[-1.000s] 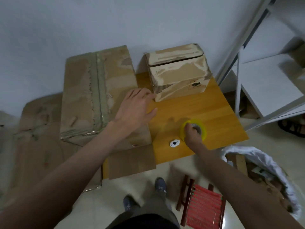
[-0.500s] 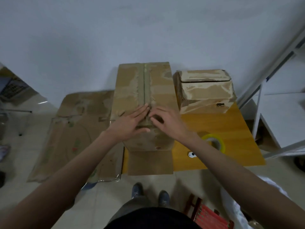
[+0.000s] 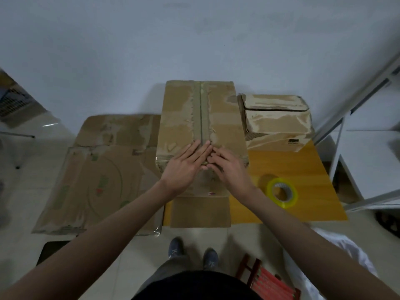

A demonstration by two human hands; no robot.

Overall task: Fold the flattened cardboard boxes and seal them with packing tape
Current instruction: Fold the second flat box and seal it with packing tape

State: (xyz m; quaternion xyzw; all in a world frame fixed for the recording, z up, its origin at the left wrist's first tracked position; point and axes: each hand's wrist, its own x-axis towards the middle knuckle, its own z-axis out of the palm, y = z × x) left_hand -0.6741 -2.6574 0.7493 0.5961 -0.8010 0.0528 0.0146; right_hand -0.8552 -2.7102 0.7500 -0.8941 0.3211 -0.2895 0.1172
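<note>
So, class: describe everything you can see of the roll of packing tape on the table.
The roll of packing tape is a yellow, glossy ring, seemingly translucent, around a pale inner core with an open centre. It lies flat on the orange-brown wooden table, near the front right part, apart from both cardboard boxes. No hand touches it; the right hand rests on the larger box to its left.

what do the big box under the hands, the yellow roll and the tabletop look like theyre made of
Big box: brown cardboard, matte, scuffed, with a glossy tape strip along its seam. Yellow roll: likely translucent plastic packing tape, shiny, on a paler core. Tabletop: smooth orange-yellow, possibly laminate or varnished wood.
</note>
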